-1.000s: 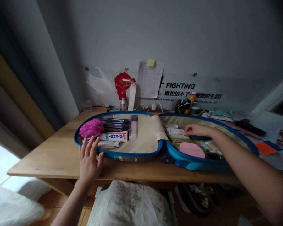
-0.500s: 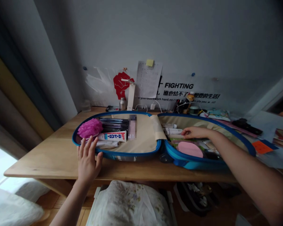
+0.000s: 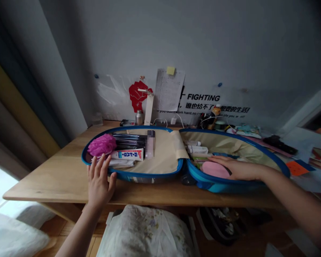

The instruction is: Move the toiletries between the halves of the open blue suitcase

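Note:
A small blue suitcase (image 3: 160,176) lies opened flat on a wooden desk (image 3: 61,175). Its left half holds a pink bath puff (image 3: 102,145), a white toothpaste box (image 3: 127,154) and dark flat packets. My left hand (image 3: 99,184) rests open against the near rim of that half, fingers spread. My right hand (image 3: 237,167) lies flat inside the right half, fingers stretched out, beside a round pink item (image 3: 215,169). White tubes (image 3: 196,148) lie farther back in that half.
Against the wall stand a white lamp (image 3: 149,109), a small metal bottle (image 3: 139,117), chargers and clutter. Papers and an orange note (image 3: 296,167) cover the desk's right end. A cushioned chair (image 3: 147,232) sits under the desk's near edge. Curtains hang at left.
My right hand has moved from the white tubes at the back of the right half toward me and now lies flat by the pink item. The left hand has barely shifted.

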### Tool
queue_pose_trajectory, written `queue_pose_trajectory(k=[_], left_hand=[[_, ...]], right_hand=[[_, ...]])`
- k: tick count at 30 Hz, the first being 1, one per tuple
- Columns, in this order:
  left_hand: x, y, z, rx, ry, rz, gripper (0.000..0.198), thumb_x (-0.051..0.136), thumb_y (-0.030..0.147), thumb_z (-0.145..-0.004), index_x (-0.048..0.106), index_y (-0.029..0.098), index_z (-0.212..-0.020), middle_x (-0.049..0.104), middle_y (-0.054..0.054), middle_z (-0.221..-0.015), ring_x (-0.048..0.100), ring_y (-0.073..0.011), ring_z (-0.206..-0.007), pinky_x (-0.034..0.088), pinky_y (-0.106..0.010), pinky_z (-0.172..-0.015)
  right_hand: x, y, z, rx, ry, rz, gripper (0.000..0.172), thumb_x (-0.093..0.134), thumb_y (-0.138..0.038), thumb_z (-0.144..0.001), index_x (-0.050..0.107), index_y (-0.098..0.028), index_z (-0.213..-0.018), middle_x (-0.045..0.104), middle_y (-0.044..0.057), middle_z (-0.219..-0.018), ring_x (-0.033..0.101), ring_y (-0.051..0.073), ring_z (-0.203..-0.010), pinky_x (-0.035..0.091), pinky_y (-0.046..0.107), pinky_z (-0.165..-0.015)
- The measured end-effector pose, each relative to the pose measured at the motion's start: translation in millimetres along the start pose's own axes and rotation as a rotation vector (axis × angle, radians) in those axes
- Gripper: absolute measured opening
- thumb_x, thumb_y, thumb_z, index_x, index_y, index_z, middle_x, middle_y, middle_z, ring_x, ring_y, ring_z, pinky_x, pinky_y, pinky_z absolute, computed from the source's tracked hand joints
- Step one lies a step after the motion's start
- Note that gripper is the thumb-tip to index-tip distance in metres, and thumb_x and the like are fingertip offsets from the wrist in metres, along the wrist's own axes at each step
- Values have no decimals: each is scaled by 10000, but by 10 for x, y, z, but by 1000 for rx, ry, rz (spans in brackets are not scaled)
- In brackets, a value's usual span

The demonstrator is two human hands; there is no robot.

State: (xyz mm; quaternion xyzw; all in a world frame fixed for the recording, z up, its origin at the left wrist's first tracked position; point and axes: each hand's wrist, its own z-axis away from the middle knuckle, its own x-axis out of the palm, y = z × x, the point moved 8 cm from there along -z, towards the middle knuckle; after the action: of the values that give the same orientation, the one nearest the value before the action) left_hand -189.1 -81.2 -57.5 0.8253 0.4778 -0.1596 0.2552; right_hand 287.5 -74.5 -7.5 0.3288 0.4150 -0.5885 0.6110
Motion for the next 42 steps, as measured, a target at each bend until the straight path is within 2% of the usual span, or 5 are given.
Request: queue_pose_trajectory(k=[9,27,32,37,42], left_hand=[[-3,7,-11,3,3,5,575,438,345,-1017,337,260,-1576,410,-130,-1588,211,-323,-1548,158,-553,-1257],[-26,22,-27,-6,-1,19,543,437,348,-1014,390,240,-1544,434,-135,-1566,213,-322,-1546,173,-557,-1253],[-23,20,-21,-24,-5,16,525,430,365,-1013,426,219,-1517,452,-145,-1550,228,-321,-1540,158,-552,-1257],[-1,-9,-16,-59,-23,11,535,431,378,-1007,428,227,-1520,448,-137,-1557,204,-320,-1549,141,-552,-1261],[-8,-4,-16,-50,-21,14,532,425,378,-1010,427,226,-1520,446,-144,-1558,219,-325,-1544,155,-562,-1255]], right_hand=[[-16,54,-56,-67,193,58,947,630,-505,-722,336,-239,-1581,338,143,-1638,317,365,-1518,274,501,-1247],[-65,-26,-208,-116,194,-6,946,691,-539,-646,432,-274,-1517,556,139,-1421,520,379,-1355,399,498,-1165],[-424,-27,-85,-71,352,-97,962,652,-664,-659,414,-249,-1494,498,164,-1505,502,417,-1364,423,516,-1144],[-921,-694,-25,-201,464,-290,922,601,-669,-739,352,-236,-1514,459,164,-1543,522,379,-1339,488,460,-1075],[-920,-1989,-315,-447,215,-119,775,617,-631,-782,469,-265,-1449,554,88,-1467,591,306,-1239,492,407,-1029]])
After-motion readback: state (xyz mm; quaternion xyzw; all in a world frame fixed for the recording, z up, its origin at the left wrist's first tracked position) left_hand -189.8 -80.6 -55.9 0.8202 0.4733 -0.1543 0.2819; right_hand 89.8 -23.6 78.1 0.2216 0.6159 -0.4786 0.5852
